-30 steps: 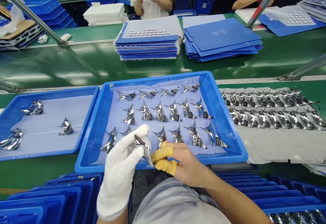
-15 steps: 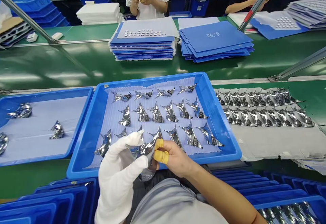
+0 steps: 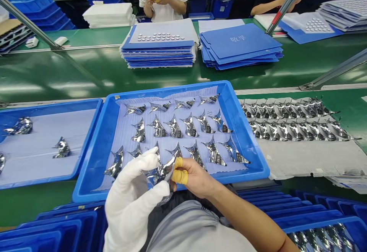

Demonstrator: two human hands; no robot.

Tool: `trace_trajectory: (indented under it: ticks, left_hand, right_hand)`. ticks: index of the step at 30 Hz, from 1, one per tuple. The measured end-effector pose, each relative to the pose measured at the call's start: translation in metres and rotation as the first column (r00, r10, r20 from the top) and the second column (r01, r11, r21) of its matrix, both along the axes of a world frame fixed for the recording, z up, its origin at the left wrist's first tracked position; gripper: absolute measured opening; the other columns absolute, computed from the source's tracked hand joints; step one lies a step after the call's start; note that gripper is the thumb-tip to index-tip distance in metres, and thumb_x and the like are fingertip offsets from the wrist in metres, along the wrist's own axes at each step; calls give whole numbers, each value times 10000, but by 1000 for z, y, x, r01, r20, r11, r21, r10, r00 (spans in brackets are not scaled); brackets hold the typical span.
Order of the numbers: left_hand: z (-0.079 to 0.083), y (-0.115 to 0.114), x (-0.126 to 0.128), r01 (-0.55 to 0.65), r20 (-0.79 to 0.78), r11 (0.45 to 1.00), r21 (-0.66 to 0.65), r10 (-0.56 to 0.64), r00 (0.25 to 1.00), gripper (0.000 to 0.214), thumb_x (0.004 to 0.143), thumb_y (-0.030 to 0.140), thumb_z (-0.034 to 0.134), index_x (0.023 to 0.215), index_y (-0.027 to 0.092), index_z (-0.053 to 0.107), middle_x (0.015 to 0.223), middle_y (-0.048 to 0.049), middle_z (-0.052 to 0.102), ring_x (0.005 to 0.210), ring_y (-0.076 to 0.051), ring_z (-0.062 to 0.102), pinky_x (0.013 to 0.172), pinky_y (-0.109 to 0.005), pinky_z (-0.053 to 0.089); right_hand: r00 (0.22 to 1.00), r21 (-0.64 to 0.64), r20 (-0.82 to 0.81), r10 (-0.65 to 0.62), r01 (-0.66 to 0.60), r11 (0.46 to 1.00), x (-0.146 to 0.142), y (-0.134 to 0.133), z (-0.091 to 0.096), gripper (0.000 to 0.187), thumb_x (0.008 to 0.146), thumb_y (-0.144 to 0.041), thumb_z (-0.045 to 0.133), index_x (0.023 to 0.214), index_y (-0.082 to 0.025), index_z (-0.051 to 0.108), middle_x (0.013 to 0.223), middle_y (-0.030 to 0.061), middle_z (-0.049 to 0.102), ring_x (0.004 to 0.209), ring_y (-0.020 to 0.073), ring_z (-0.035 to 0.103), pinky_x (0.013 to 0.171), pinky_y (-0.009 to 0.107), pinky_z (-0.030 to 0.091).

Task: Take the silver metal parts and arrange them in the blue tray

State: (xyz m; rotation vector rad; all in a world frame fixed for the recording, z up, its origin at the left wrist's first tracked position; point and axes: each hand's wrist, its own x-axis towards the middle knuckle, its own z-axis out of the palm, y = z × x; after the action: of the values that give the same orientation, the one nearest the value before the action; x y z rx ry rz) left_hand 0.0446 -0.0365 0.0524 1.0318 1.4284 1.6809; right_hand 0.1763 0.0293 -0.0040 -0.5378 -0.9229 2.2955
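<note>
My left hand, in a white glove, and my right hand, with yellow finger cots on two fingers, hold one shiny chrome fin-shaped part between them, just above the near rim of the middle blue tray. Both hands pinch the part, the left with thumb and forefinger. Several more chrome parts lie in rows on the tray's pale liner.
A second blue tray at left holds a few chrome parts. Rows of parts lie on grey foam at right. Stacked blue trays sit near me. Across the green belt, blue sheet stacks and other people's hands.
The chrome part went from held in my gloved left hand alone to pinched by both hands. The view drifted slightly right and my hands shifted a little left.
</note>
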Motion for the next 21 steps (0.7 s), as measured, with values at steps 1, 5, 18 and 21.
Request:
trace_trajectory:
  ticks: [1, 5, 18, 21]
  left_hand:
    - [0, 1, 0, -1, 0, 1000, -2, 1, 1000, 433, 751, 152, 811, 1135, 330, 719, 1148, 27, 727, 1168, -192, 640, 1031, -285, 514]
    - [1, 4, 1, -2, 4, 1000, -17, 2, 1000, 388, 775, 174, 796, 1131, 311, 725, 1112, 24, 736, 1104, -173, 667, 1011, -254, 514]
    - [1, 20, -4, -18, 158, 948, -318, 72, 985, 306, 863, 375, 705, 1121, 210, 712, 1127, -50, 730, 1043, -223, 683, 954, -312, 516]
    - [3, 26, -1, 10, 160, 924, -382, 56, 986, 318, 871, 421, 680, 1087, 191, 719, 1092, -65, 735, 1033, -234, 684, 925, -317, 525]
  right_hand:
    - [1000, 3, 5, -1, 1, 1000, 0, 0, 1, 449, 677, -545, 851, 740, -168, 615, 650, -42, 569, 542, 82, 496, 574, 227, 442]
    - [1000, 16, 6, -3, 3, 1000, 1, 1, 4, 472, 700, -579, 821, 734, -162, 603, 651, -32, 562, 562, 86, 516, 575, 226, 445]
    - [998, 92, 59, 38, -44, 995, 11, -5, 20, 420, 797, -556, 744, 799, -173, 575, 648, -58, 530, 500, 67, 530, 491, 200, 457]
    - [998, 26, 51, 36, -37, 999, 10, -8, 19, 396, 794, -523, 759, 807, -176, 568, 639, -68, 542, 452, 64, 543, 461, 196, 458]
